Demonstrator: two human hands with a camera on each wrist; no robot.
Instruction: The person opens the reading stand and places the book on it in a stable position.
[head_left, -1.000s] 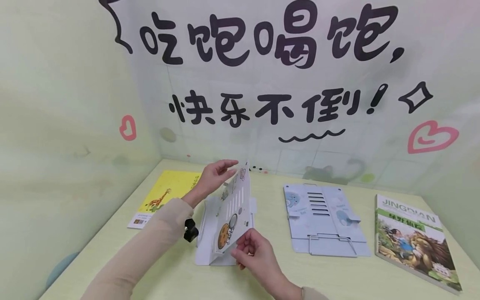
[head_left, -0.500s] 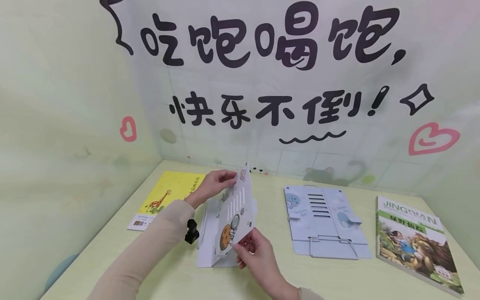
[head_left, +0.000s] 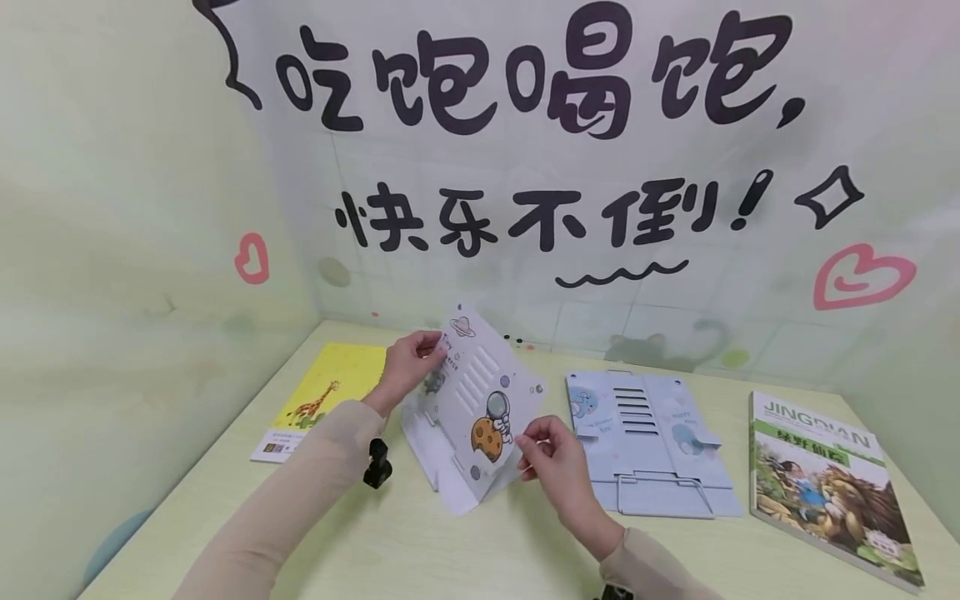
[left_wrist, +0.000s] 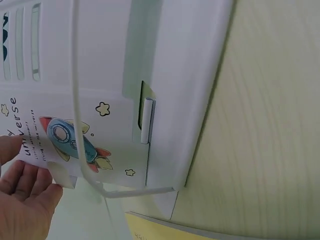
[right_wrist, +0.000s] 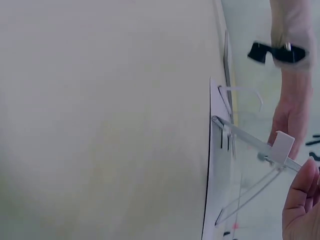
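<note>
A white book stand (head_left: 491, 383) with a cartoon astronaut and planets stands left of the table's middle, its panel raised at a slant over its base (head_left: 438, 458). My left hand (head_left: 408, 367) pinches the panel's left edge. In the left wrist view, that hand (left_wrist: 27, 200) is beside a small page clip (left_wrist: 62, 175) and the printed rocket (left_wrist: 75, 140). My right hand (head_left: 558, 462) holds the panel's right edge low down, thumb and fingers bent. The right wrist view shows the raised panel edge-on, its end at the right hand's fingertips (right_wrist: 307, 170).
A pale blue book stand (head_left: 648, 442) lies flat to the right, wire leg toward me. Beyond it on the right is a book (head_left: 832, 492) with a lion cover. A yellow giraffe book (head_left: 322, 392) lies behind my left arm. A printed cloth wall (head_left: 525, 275) backs the table.
The white stand has turned, so its printed front faces the head camera more. My right hand has moved right and up with its edge; the left has shifted slightly left.
</note>
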